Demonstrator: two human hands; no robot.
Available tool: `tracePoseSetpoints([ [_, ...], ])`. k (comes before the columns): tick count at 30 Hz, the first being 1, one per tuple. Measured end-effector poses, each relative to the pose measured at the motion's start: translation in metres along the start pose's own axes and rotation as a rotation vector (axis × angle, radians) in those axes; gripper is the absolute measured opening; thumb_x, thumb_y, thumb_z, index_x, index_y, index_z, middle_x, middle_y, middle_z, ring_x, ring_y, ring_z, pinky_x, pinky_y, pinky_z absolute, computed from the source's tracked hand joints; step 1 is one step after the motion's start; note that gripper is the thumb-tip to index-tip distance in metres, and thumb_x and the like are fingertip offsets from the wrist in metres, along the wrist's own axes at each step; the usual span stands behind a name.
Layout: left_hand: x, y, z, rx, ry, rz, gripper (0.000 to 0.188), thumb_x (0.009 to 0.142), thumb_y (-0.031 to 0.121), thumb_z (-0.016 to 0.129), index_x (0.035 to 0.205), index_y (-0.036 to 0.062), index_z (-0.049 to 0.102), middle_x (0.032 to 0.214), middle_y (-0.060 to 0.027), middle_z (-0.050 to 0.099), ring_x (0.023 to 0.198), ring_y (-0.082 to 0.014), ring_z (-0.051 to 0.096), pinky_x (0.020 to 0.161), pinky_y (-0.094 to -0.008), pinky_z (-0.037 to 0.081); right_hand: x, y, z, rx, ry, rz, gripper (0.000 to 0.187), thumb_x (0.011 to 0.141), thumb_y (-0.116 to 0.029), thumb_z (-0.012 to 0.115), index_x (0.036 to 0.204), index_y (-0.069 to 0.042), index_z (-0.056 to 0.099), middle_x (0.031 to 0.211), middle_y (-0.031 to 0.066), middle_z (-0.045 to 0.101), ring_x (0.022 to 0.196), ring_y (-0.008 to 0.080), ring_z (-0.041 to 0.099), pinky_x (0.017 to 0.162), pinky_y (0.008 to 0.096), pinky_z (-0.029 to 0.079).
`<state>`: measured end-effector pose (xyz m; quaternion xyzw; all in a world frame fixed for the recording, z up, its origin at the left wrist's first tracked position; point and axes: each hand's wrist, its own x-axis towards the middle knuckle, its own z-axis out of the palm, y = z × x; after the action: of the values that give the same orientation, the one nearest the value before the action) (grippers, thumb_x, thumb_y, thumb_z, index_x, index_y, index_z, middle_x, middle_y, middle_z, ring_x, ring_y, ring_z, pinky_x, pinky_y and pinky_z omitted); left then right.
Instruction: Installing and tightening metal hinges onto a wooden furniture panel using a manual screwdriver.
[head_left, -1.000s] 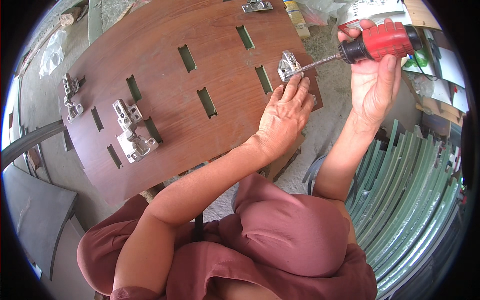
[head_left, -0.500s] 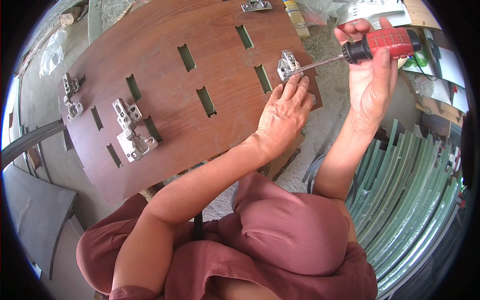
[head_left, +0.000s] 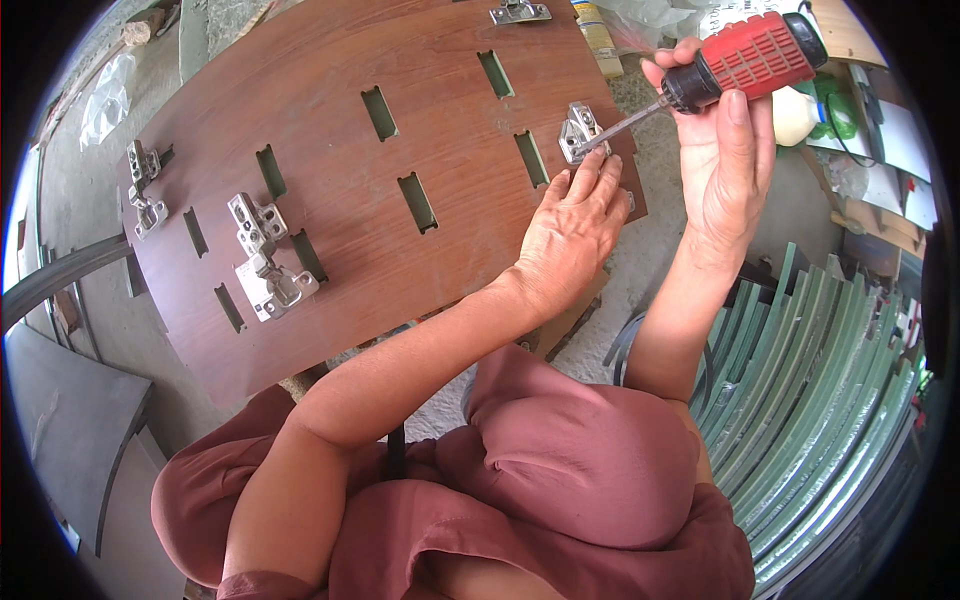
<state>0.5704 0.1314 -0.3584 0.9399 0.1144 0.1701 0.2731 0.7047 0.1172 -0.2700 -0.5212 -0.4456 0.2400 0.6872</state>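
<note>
My right hand grips a screwdriver with a red and black handle. Its shaft slants down to the left, and the tip meets a metal cabinet hinge near the right end of a brown wood-grain board. My left hand lies on the board with fingers stretched out, the fingertips at that hinge's lower edge. A larger pair of hinge parts sits on the board's left half. Another hinge is at the left edge, and one more at the far edge.
Several rectangular slots are cut through the board. Green-edged glass sheets stand stacked at the right. A dark panel leans at the lower left. Clear plastic lies on the floor, and a yellowish bottle stands beyond the board.
My right hand and the screwdriver handle have shifted left and slightly up, with the handle turned a little. The tip stays at the hinge, and my left hand keeps its place.
</note>
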Motion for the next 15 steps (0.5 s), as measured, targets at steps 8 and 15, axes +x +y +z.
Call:
tracePoseSetpoints([
  [8, 0.000, 0.000, 0.000, -0.003, -0.012, 0.004, 0.046, 0.075, 0.006, 0.060, 0.120, 0.0024, 0.052, 0.139, -0.0174, 0.038, 0.134, -0.0328, 0.032, 0.108, -0.0426, 0.033, -0.002, 0.009, -0.012, 0.042, 0.073, 0.021, 0.050, 0.094, -0.030, 0.057, 0.131, -0.002, 0.041, 0.116, 0.0157, 0.052, 0.111, 0.0287, 0.052, 0.104, 0.0518, 0.037],
  [15, 0.000, 0.000, -0.002, -0.012, -0.027, 0.000, 0.048, 0.075, 0.007, 0.061, 0.122, 0.0028, 0.051, 0.140, -0.0173, 0.037, 0.134, -0.0328, 0.032, 0.108, -0.0427, 0.033, -0.003, 0.011, -0.017, -0.065, 0.023, 0.000, 0.055, 0.093, -0.033, 0.056, 0.134, -0.001, 0.039, 0.116, 0.0155, 0.052, 0.110, 0.0284, 0.052, 0.104, 0.0530, 0.036],
])
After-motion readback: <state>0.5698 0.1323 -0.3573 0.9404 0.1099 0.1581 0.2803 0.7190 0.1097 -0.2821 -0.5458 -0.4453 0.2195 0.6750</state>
